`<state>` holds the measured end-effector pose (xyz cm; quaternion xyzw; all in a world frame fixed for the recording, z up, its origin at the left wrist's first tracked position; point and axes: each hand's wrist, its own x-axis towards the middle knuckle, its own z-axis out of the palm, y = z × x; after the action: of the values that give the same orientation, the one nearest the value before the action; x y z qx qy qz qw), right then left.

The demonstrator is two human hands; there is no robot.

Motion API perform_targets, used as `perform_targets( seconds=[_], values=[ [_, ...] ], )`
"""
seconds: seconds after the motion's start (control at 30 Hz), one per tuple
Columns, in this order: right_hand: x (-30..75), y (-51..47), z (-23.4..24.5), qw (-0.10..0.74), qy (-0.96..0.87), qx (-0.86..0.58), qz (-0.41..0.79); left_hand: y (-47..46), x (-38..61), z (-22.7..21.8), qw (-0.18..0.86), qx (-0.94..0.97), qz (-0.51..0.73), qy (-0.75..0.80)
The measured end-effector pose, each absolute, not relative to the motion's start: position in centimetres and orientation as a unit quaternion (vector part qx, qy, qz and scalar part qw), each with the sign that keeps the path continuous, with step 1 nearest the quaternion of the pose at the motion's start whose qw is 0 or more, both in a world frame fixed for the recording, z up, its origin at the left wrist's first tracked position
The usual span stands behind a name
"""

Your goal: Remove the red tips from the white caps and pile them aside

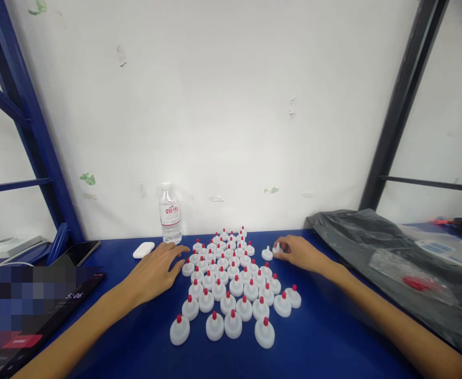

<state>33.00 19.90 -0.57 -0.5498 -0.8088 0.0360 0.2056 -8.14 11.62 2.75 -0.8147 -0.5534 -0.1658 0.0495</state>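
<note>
Many white nozzle caps with small red tips (236, 286) stand upright in a dense group on the blue table (136, 337). My left hand (156, 271) rests palm down at the left edge of the group. Its fingers are apart and hold nothing, with the fingertips close to the nearest caps. On the far right side of the group, my right hand (300, 252) pinches a white nozzle cap without a red tip (277, 249) between thumb and fingers. Just left of it stands another white nozzle cap, also without a red tip (267, 253).
A water bottle (170, 216) stands by the wall, with a white earphone case (143, 250) to its left. A phone (81, 253) and a larger dark screen (53, 321) lie at left. At right, a grey plastic bag (353, 231) carries a clear bag with red pieces (416, 283).
</note>
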Motion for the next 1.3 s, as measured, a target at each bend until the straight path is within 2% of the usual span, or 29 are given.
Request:
perform_targets(
  seconds=[0.2, 0.37, 0.5, 0.63, 0.77, 1.0, 1.17, 1.3],
  values=[
    [33.3, 19.7, 0.7, 0.215, -0.808, -0.546, 0.062, 11.9, -7.9, 2.5, 0.044, -0.843, -0.189, -0.501],
    [31.4, 17.6, 2.7, 0.340, -0.793, -0.505, -0.034, 11.0, -7.0, 3.5, 0.084, -0.823, -0.273, -0.491],
    [28.6, 14.6, 3.8, 0.392, -0.810, -0.427, -0.086, 9.4, -5.3, 3.9, 0.128, -0.840, -0.372, -0.374],
    [26.5, 11.9, 4.4, 0.358, -0.876, -0.309, -0.091, 7.7, -3.5, 3.9, 0.162, -0.872, -0.393, -0.244],
    [25.3, 10.2, 4.5, 0.316, -0.918, -0.227, -0.077, 6.5, -2.3, 3.5, 0.182, -0.881, -0.388, -0.201],
    [23.8, 9.1, 3.9, 0.370, -0.914, -0.137, -0.094, 5.8, -1.4, 2.8, 0.176, -0.886, -0.384, -0.193],
    [23.4, 8.9, 3.5, 0.404, -0.897, -0.128, -0.124, 5.8, -1.1, 2.8, 0.193, -0.876, -0.386, -0.213],
    [23.3, 8.6, 3.4, 0.399, -0.898, -0.140, -0.119, 5.9, -1.0, 2.6, 0.211, -0.870, -0.380, -0.231]
  ],
)
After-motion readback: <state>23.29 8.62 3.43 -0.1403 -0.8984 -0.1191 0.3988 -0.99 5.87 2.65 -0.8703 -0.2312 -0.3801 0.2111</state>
